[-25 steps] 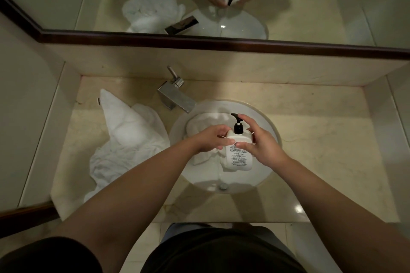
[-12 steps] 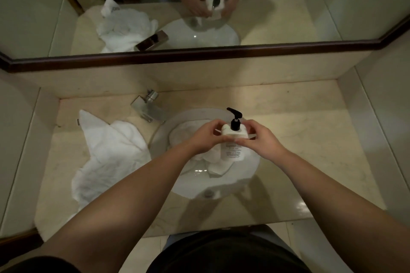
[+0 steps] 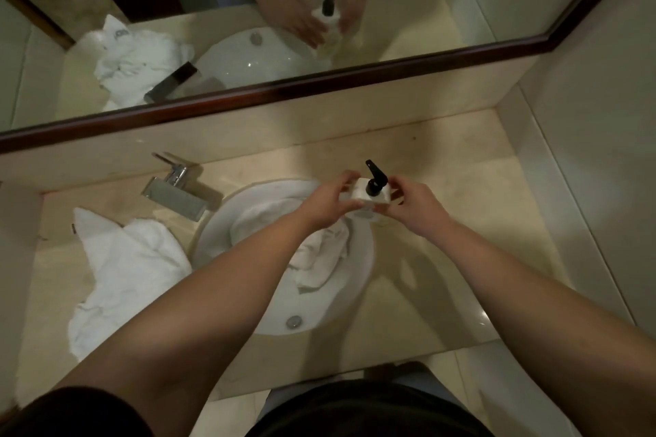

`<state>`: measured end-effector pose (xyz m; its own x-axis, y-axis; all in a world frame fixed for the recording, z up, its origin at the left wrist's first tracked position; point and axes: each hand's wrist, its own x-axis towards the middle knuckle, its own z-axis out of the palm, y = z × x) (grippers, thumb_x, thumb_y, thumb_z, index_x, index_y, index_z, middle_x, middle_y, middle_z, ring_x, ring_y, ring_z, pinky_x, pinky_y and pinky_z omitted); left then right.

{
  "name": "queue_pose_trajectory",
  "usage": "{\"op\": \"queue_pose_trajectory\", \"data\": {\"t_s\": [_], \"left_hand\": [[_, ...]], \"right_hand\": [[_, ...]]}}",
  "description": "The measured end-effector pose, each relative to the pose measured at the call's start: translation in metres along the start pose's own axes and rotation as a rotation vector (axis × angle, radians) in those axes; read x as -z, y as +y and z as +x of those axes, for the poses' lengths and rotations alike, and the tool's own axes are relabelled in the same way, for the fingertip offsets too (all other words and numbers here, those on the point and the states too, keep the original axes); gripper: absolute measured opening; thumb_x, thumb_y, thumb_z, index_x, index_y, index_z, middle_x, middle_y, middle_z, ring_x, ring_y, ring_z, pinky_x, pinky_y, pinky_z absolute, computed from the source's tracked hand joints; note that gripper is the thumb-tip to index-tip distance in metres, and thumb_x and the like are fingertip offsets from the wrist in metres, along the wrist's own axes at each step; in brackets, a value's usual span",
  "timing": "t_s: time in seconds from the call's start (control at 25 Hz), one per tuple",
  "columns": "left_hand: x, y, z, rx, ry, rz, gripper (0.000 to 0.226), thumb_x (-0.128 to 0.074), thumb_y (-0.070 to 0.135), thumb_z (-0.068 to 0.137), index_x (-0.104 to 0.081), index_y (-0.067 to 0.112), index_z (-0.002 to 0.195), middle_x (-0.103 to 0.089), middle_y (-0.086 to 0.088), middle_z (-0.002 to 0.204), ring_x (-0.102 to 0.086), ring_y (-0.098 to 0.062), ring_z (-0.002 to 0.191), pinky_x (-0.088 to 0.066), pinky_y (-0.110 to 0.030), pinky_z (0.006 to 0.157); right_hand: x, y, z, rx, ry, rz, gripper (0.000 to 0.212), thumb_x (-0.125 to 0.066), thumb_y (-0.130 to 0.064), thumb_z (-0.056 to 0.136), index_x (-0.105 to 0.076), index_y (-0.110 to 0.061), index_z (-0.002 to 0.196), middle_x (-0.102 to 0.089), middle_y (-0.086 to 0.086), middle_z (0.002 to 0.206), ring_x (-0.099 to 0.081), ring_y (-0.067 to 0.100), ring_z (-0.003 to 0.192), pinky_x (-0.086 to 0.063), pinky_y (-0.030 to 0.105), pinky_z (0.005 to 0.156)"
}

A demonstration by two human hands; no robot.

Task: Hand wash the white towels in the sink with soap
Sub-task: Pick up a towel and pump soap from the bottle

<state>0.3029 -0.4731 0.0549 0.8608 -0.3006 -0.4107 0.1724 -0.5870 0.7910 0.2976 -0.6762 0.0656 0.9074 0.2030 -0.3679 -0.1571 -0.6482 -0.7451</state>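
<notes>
Both hands hold a white soap bottle (image 3: 365,196) with a black pump (image 3: 375,177) between them: the left hand (image 3: 328,204) curls its fingers round the bottle's left side, and the right hand (image 3: 413,204) pinches its right side with thumb and fingertips. Just below the hands a crumpled white towel (image 3: 319,245) lies in the round sink (image 3: 358,298). A second white towel (image 3: 124,273) is heaped on the counter (image 3: 461,223) well to the left of the left hand, with the metal tap (image 3: 179,192) behind it.
</notes>
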Motion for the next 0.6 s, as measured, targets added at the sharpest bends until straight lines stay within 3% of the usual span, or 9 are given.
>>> {"op": "queue_pose_trajectory", "data": {"t_s": [0.12, 0.24, 0.44, 0.6], "left_hand": [[-0.007, 0.008, 0.028, 0.012, 0.011, 0.080, 0.062, -0.076, 0.032, 0.087, -0.049, 0.017, 0.140, -0.055, -0.006, 0.133, -0.061, -0.023, 0.108, -0.051, -0.032, 0.088], [-0.010, 0.013, 0.048, 0.030, -0.010, 0.157, 0.062, -0.075, 0.033, 0.087, -0.049, 0.018, 0.141, -0.055, -0.005, 0.126, -0.057, -0.017, 0.096, -0.044, -0.024, 0.079], [-0.020, 0.015, 0.067, 0.009, 0.006, 0.236, 0.059, -0.073, 0.024, 0.090, -0.047, 0.015, 0.143, -0.056, -0.009, 0.128, -0.055, -0.015, 0.093, -0.041, -0.022, 0.086], [-0.025, 0.019, 0.076, 0.038, 0.048, 0.260, 0.060, -0.071, 0.023, 0.091, -0.046, 0.019, 0.146, -0.057, -0.010, 0.132, -0.061, -0.027, 0.108, -0.043, -0.029, 0.094]], "right_hand": [[0.010, 0.015, 0.018, -0.035, 0.014, -0.051, 0.066, -0.080, -0.039, 0.078, -0.053, -0.014, 0.133, -0.064, -0.001, 0.123, -0.062, 0.018, 0.104, -0.052, 0.034, 0.087], [0.017, 0.025, 0.032, -0.050, 0.000, -0.109, 0.066, -0.077, -0.035, 0.082, -0.048, -0.012, 0.136, -0.061, 0.004, 0.129, -0.060, 0.021, 0.113, -0.046, 0.029, 0.085], [0.020, 0.040, 0.049, -0.066, 0.025, -0.162, 0.065, -0.077, -0.032, 0.082, -0.048, -0.009, 0.135, -0.061, 0.008, 0.130, -0.059, 0.024, 0.115, -0.039, 0.025, 0.081], [0.020, 0.049, 0.060, -0.079, 0.043, -0.152, 0.063, -0.078, -0.033, 0.081, -0.049, -0.012, 0.132, -0.063, 0.005, 0.128, -0.060, 0.023, 0.112, -0.040, 0.026, 0.078]]}}
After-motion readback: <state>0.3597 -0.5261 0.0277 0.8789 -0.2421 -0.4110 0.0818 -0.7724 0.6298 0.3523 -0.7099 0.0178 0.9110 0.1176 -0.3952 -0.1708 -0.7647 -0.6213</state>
